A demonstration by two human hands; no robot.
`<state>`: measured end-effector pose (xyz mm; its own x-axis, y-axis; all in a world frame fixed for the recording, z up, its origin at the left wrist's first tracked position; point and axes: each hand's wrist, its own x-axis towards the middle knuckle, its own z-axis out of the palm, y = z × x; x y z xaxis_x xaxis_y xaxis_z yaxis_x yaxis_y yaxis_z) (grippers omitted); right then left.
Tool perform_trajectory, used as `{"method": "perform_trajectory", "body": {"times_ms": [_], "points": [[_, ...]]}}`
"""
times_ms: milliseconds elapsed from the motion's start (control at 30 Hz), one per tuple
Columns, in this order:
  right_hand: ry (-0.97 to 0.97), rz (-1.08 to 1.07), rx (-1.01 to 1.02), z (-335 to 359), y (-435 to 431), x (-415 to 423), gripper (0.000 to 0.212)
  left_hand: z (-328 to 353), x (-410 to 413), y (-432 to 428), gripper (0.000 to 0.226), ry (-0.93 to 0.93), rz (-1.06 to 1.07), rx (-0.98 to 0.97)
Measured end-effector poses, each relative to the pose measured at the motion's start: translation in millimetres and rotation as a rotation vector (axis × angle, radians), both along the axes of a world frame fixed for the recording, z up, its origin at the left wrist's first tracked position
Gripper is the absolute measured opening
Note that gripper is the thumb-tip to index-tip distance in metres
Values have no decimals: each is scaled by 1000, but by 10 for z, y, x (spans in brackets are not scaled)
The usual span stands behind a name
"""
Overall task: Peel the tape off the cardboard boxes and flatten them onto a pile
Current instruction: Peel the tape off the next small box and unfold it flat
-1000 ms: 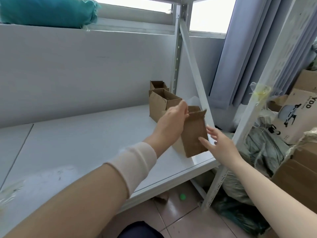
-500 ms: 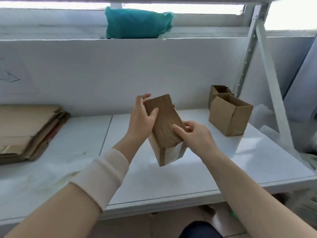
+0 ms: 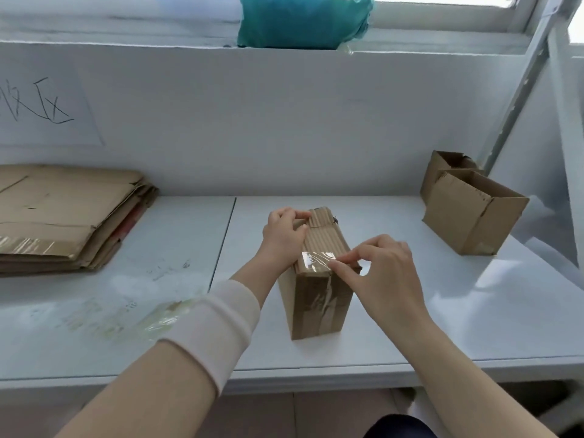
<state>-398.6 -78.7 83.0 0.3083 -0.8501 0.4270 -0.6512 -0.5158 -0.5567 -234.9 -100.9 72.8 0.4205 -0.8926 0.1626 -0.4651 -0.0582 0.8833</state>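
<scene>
1. A small brown box (image 3: 319, 279) stands on the white shelf (image 3: 426, 327), right between the two hands.
2. The left hand (image 3: 284, 235) sits on the far end of the box top. Its fingers are curled over the edge and hold the box. I think this keeps the box from sliding when the tape gets pulled.
3. The right hand (image 3: 379, 270) is at the near end of the box top. Its thumb and first finger are squeezed close together and pinch the end of the shiny tape (image 3: 316, 259). The other fingers bend loosely out of the way.
4. The tape goes across the top and down the side that faces the person. Most of it lies flat on the box, so I think the peeling is only starting.
5. Far out past the left hand lies a pile of flat cardboard (image 3: 63, 216). This box should go there once it is squashed flat.
6. Out past the right hand, two open boxes (image 3: 471, 213) wait close together for their turn.
7. Beside the left arm lies a crumpled clear scrap (image 3: 158, 320). It may be peeled tape, but I cannot tell.
</scene>
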Motion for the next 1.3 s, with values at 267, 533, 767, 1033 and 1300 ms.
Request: {"method": "perform_trajectory", "body": {"times_ms": [267, 533, 767, 1033, 1300], "points": [[128, 98, 149, 184, -131, 109, 24, -45, 29, -21, 24, -38, 34, 24], [240, 328, 265, 380, -319, 216, 7, -26, 24, 22, 26, -40, 43, 32], [406, 339, 276, 428, -350, 268, 14, -7, 5, 34, 27, -64, 43, 56], [52, 378, -299, 68, -156, 136, 8, 35, -1, 55, 28, -85, 44, 93], [-41, 477, -761, -420, -23, -140, 15, 193, -27, 133, 28, -454, -193, -121]]}}
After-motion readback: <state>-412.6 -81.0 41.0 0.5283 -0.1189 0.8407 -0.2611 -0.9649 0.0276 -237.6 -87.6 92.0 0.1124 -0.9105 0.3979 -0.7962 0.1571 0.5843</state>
